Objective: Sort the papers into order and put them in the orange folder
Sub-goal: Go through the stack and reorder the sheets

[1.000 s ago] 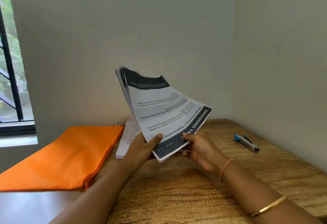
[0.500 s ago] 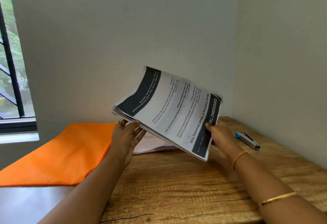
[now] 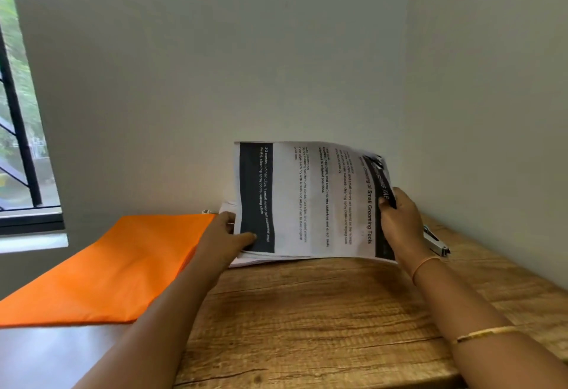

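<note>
Two hands grip one stack of papers (image 3: 310, 201), stood on its long edge at 12 o'clock on the bench (image 3: 307, 327). Left hand (image 3: 226, 235) pinches the 9 o'clock end, and right hand (image 3: 399, 222) holds the 3 o'clock end with fingers (image 3: 399, 196) curled round it. Folder (image 3: 116, 268) lies flat at 9 o'clock, just beside the left hand. Contact with the loose sheets (image 3: 242, 263) beneath cannot be confirmed. Recommended: loosen the hold and tap the lower edge square before filing.

One orange folder (image 3: 107, 268); two lots of paper, one stack of papers (image 3: 307, 201) and one pile (image 3: 228, 205), sheets too close to count; one stapler (image 3: 438, 244); two hands, left hand (image 3: 222, 235) and right hand (image 3: 399, 222); two bangles, one thin bangle (image 3: 425, 262), one gold bangle (image 3: 485, 334); one table (image 3: 307, 311); one window (image 3: 18, 142).
</note>
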Motion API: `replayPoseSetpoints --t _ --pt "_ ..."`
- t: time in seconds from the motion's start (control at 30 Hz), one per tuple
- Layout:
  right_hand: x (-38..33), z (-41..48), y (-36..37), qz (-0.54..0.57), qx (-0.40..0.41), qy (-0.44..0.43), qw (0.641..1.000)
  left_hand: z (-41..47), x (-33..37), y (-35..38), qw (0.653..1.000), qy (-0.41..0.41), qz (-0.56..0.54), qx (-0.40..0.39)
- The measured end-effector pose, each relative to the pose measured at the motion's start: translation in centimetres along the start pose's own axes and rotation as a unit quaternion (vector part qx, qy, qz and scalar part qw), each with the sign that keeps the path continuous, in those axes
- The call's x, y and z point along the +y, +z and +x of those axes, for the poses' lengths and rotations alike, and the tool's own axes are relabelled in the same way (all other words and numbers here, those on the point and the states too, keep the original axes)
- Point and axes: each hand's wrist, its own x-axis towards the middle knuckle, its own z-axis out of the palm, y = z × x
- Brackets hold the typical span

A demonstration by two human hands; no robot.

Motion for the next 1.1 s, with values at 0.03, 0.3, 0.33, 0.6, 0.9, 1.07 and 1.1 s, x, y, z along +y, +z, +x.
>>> replayPoseSetpoints --t 0.03,0.3,0.33,0.6,0.9,1.07,1.1 --pt "0.1 0.1 -0.1 0.01 0.014 -0.011 1.0 -0.2 0.3 0.2 0.999 -0.007 -0.008 -0.038" --pt "0.7 0.9 -0.4 0.078 0.06 0.031 0.995 -1.0 0.5 0.3 0.978 -0.052 0.068 -0.19" --pt "0.9 1.0 -0.3 0.068 0.051 0.05 0.995 -1.0 0.3 0.3 0.97 -0.059 0.104 -0.212" --pt "1.4 1.0 -0.2 0.04 0.036 0.075 0.996 -1.0 0.3 0.3 0.961 -0.061 0.129 -0.237" --pt "1.5 1.1 -0.2 0.018 0.02 0.059 0.998 -0.7 0.3 0.7 0.991 -0.06 -0.058 -0.102" --pt "2.1 1.2 0.0 -0.043 0.029 0.061 0.997 -0.1 0.0 0.6 0.983 -0.09 -0.137 -0.082" --pt "2.4 1.3 0.3 -0.058 0.034 0.069 0.995 0.0 0.0 0.6 0.984 -0.088 -0.138 -0.075"
